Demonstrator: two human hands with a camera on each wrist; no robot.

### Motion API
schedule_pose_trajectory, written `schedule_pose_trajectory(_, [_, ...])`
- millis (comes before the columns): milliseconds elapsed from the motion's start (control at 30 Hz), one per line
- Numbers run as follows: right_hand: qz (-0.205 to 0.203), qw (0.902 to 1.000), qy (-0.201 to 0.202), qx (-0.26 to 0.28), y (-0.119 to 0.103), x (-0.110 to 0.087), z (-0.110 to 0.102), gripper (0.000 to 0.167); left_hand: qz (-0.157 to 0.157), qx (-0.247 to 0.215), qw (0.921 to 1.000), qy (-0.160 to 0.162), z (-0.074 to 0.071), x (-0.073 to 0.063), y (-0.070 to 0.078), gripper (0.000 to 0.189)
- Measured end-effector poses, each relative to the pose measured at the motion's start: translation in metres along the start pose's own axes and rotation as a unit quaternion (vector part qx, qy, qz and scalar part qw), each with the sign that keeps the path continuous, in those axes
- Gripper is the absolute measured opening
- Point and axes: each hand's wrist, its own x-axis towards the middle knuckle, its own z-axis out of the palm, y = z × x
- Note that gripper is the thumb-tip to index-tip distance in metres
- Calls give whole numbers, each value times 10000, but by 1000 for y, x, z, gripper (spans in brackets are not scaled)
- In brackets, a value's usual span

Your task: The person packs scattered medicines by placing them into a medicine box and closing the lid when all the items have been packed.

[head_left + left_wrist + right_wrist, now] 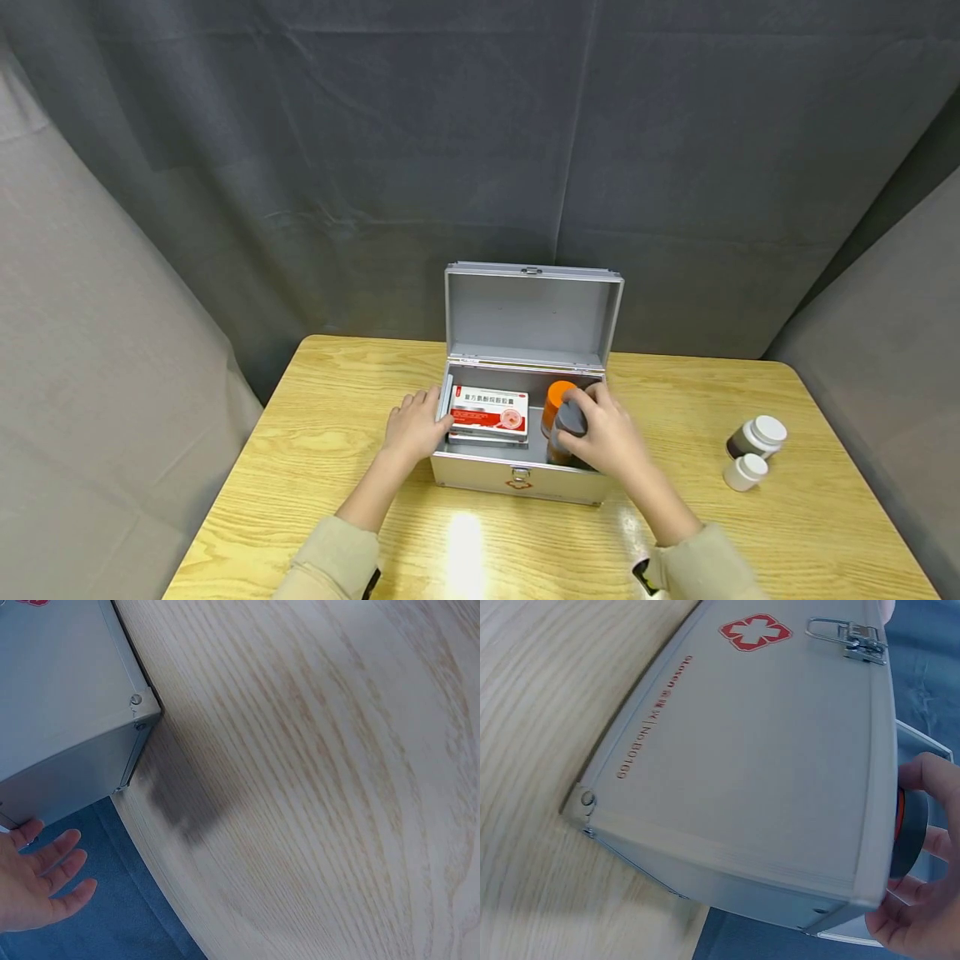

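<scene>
A silver first-aid case (480,473) stands on the table with its lid raised. My right hand (611,433) reaches inside at the right end and grips a bottle by its dark grey cap (572,419); in the right wrist view the fingers curl round that dark cap (911,832). Beside it in the case is a bottle with an orange cap (558,392). Red-and-white medicine boxes (489,410) lie stacked in the left half. My left hand (415,427) rests on the case's left rim, fingers fairly straight, thumb over the edge; the left wrist view shows the hand (37,881) against the side wall.
Two white-capped bottles stand on the right of the wooden table (337,375): a larger dark one (757,437) and a smaller white one (746,472). The raised lid (532,317) stands at the back, before a dark grey curtain (420,167).
</scene>
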Motion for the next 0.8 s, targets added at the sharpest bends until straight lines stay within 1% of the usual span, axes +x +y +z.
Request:
schedule_pose_trajectory(300, [-109,9998,-39,-172,1,0,7,46,-5,23,10000,-9,0,0,0,61])
schedule_pose_trajectory(533, [-133,9991,-234,-337,1,0,11,47,9,23,10000,-8,1,0,0,61])
schedule_pose_trajectory(800, [-211,9980,-353,-472,1,0,12,46,21,8,10000,-9,1,1,-1,61])
